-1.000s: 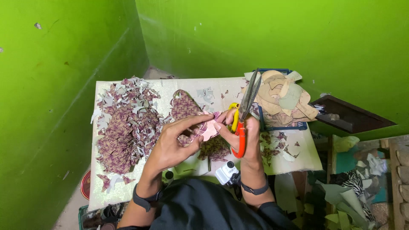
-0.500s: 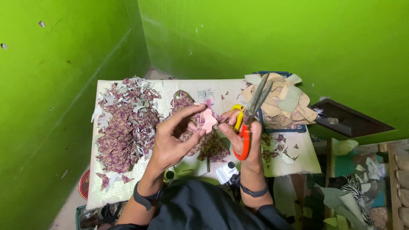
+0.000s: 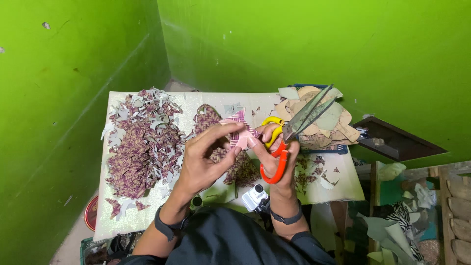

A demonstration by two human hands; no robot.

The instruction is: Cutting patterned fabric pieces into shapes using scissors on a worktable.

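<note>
My left hand (image 3: 208,159) pinches a small pink patterned paper piece (image 3: 240,132) by its fingertips above the table. My right hand (image 3: 277,157) grips scissors (image 3: 289,135) with an orange and yellow handle; their blades point up to the right and are slightly apart. The right thumb also touches the paper piece. Under both hands lies a heap of cut maroon patterned shapes (image 3: 221,147).
A large pile of maroon and white paper scraps (image 3: 142,142) covers the left of the white table (image 3: 338,189). A stack of beige cut sheets (image 3: 324,120) sits at the back right. Green walls enclose the table. Clutter and scraps fill the floor at right.
Both hands have lifted the paper piece slightly up and away from me. The scissor blades have tilted more to the right.
</note>
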